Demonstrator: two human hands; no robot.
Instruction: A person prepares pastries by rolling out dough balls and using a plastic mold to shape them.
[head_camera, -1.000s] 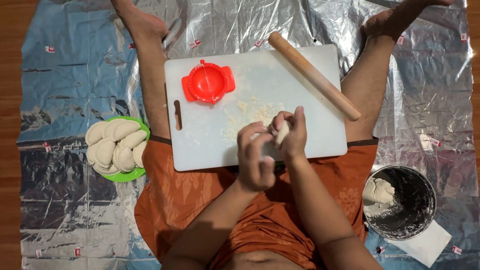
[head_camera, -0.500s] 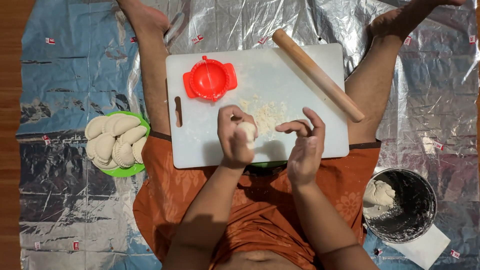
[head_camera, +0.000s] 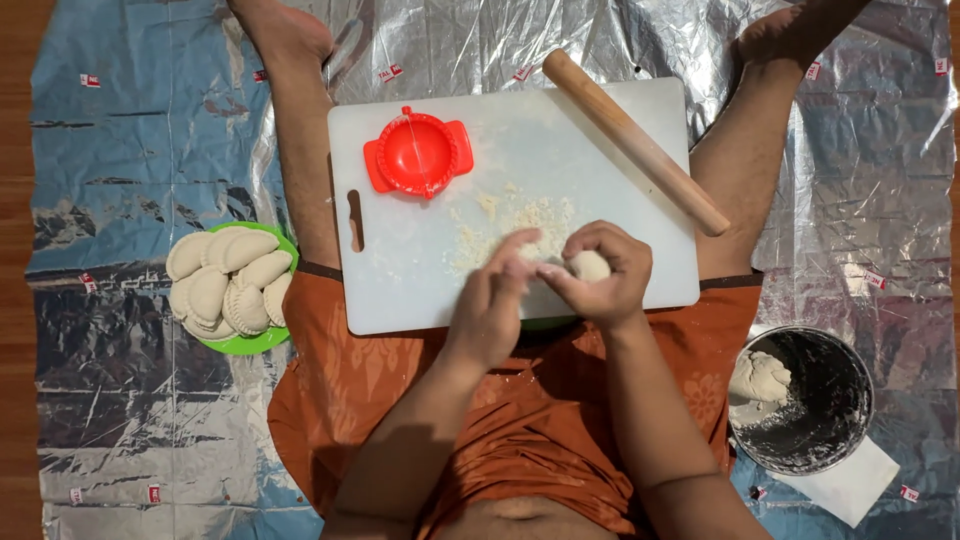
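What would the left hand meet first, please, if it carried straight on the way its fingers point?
Likely the dough ball held in the right hand; the left hand fingers aim up-right toward it, already close, though depth is unclear.

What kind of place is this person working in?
Probably a home floor set up for making dumplings: foil sheeting covers the floor, a white cutting board rests on the person's lap, and a green plate of shaped dumplings sits beside them.
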